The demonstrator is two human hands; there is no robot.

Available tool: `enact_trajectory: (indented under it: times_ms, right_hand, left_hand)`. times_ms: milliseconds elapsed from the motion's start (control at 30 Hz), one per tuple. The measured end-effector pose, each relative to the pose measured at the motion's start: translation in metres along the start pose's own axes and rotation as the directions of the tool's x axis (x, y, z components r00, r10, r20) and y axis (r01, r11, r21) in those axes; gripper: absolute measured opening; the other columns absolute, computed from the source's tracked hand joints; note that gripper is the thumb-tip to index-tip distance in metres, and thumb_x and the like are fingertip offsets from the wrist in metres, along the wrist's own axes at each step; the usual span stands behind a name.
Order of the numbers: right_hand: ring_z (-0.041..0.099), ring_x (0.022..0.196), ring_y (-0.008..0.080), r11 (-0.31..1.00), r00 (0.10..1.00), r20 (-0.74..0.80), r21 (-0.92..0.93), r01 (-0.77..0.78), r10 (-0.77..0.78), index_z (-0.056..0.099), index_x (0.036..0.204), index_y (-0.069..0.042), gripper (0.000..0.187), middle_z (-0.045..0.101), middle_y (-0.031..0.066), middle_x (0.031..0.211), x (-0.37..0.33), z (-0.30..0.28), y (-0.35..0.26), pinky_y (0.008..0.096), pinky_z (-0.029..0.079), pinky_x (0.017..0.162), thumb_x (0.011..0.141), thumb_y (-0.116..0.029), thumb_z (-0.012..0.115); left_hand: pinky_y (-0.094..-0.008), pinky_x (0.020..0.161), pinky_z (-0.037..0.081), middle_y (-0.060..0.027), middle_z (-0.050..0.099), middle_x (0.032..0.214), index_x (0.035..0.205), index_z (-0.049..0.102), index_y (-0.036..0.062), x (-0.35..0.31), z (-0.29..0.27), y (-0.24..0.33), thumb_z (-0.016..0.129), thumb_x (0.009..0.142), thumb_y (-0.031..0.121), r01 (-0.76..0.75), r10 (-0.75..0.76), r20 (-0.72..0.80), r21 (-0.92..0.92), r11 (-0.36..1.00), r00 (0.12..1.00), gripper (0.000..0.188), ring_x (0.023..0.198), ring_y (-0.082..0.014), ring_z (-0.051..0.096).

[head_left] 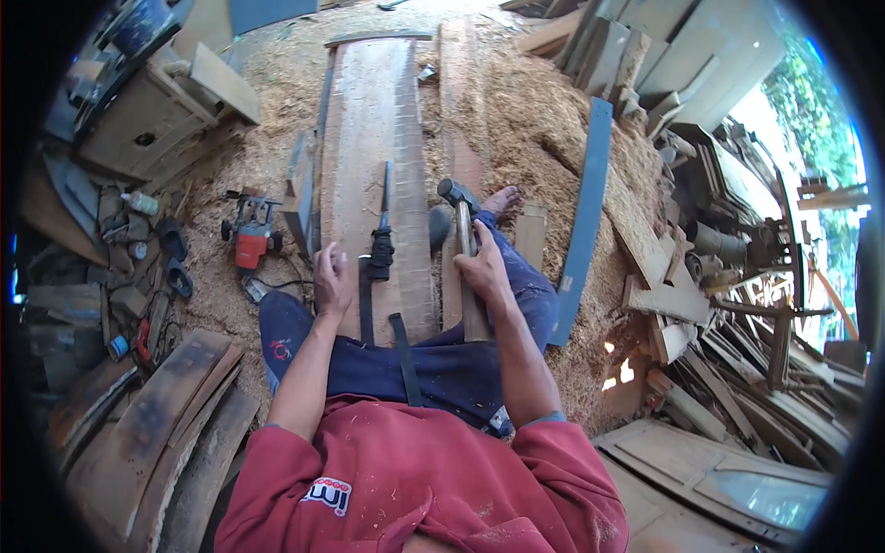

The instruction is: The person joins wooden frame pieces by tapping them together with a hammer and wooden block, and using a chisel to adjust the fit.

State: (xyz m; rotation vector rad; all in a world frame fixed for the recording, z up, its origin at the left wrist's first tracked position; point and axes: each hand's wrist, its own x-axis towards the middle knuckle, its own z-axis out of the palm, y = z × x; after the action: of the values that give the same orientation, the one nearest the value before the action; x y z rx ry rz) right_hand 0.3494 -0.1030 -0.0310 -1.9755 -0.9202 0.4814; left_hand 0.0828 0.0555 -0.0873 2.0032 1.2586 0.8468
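Note:
My right hand (484, 269) is wrapped round the wooden handle of a hammer (457, 194), whose dark metal head points away from me. My left hand (333, 278) rests at the left edge of a long wooden plank (369, 120), fingers loosely bent and apart, holding nothing. Just right of it, a chisel (385, 195) lies along the plank, its narrow blade pointing away and its handle (381, 252) wrapped in black. A black strap (404, 359) runs over my lap.
A red router (253, 241) stands in the sawdust (516, 120) on the left. At right lies a long blue-grey board (583, 221), with stacked scrap wood (728, 341) beyond. Curved slabs (152, 415) sit at lower left. My bare foot (500, 200) is beside the hammer head.

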Motion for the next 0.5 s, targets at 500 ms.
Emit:
enact_trajectory:
  times_ms: [500]
  right_hand:
    - [0.064,0.107,0.0412,0.755,0.880,-0.127,-0.467,-0.461,0.458,0.051,0.134,0.000,0.065,0.065,0.0281,0.116,-0.001,-0.147,0.245,0.0439,0.049,0.092,0.087,-0.043,0.067]
  left_hand:
    - [-0.0418,0.096,0.043,-0.0185,0.048,0.125,0.138,0.041,0.0018,0.079,-0.048,0.049,0.080,0.080,0.019,-0.103,0.159,-0.503,0.137,0.985,0.850,0.073,0.107,-0.0298,0.055]
